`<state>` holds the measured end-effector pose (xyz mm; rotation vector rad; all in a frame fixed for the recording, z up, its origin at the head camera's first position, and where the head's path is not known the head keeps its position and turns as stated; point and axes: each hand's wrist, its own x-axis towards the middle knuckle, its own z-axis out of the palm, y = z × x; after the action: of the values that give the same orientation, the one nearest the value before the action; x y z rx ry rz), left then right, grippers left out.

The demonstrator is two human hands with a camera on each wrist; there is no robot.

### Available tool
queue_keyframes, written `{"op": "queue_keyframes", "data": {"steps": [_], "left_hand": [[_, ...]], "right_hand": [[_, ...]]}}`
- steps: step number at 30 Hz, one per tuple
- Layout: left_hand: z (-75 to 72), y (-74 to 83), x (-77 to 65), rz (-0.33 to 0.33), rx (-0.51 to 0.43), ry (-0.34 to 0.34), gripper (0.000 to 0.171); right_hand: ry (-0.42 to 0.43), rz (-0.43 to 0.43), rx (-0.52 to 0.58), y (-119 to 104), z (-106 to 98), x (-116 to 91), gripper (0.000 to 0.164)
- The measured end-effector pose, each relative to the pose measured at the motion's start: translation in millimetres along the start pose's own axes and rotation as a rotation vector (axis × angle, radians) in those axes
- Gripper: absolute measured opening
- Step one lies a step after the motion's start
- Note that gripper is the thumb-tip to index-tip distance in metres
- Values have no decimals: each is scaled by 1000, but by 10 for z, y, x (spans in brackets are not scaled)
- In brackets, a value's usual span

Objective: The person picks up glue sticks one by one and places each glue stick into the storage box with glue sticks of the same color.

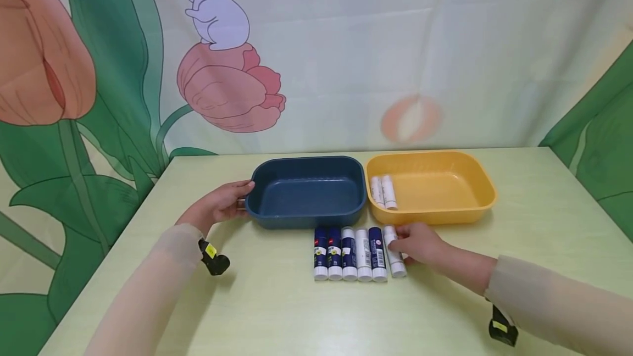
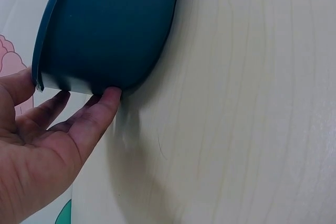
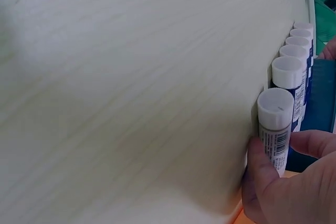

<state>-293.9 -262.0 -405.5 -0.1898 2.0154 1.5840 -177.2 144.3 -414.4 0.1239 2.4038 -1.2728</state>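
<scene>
My left hand (image 1: pixel 225 202) holds the left end of a dark blue tray (image 1: pixel 306 218). In the left wrist view its thumb is at the rim, with the fingertips (image 2: pixel 111 94) against the end wall. My right hand (image 1: pixel 420 243) pinches a white glue stick (image 1: pixel 395 257) between thumb and fingers, at the right end of a row. The right wrist view shows this glue stick (image 3: pixel 275 111) with its white cap end toward the camera and a barcode on its side. Beside it lie several more glue sticks, among them a blue one (image 1: pixel 378 251) and a white one (image 1: pixel 363 251).
A yellow tray (image 1: pixel 475 210) stands right beside the blue one, with two white glue sticks (image 1: pixel 388 191) lying at its left end. Behind the light wooden table (image 1: pixel 247 306) hangs a cloth (image 1: pixel 336 70) printed with flowers and a white animal.
</scene>
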Motion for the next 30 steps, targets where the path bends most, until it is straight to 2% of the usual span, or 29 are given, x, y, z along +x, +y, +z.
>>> {"op": "queue_keyframes", "data": {"steps": [6, 15, 21, 30], "left_hand": [[-13, -13, 5, 6, -4, 2, 60], [-4, -14, 15, 9, -4, 4, 60], [1, -14, 8, -1, -8, 5, 60], [-39, -31, -30, 52, -25, -58, 63]], "right_hand": [[-14, 31, -14, -21, -19, 27, 45], [-60, 34, 59, 15, -67, 2, 45], [-93, 71, 84, 40, -140, -70, 51], [-150, 75, 129, -39, -335, -202, 57]]}}
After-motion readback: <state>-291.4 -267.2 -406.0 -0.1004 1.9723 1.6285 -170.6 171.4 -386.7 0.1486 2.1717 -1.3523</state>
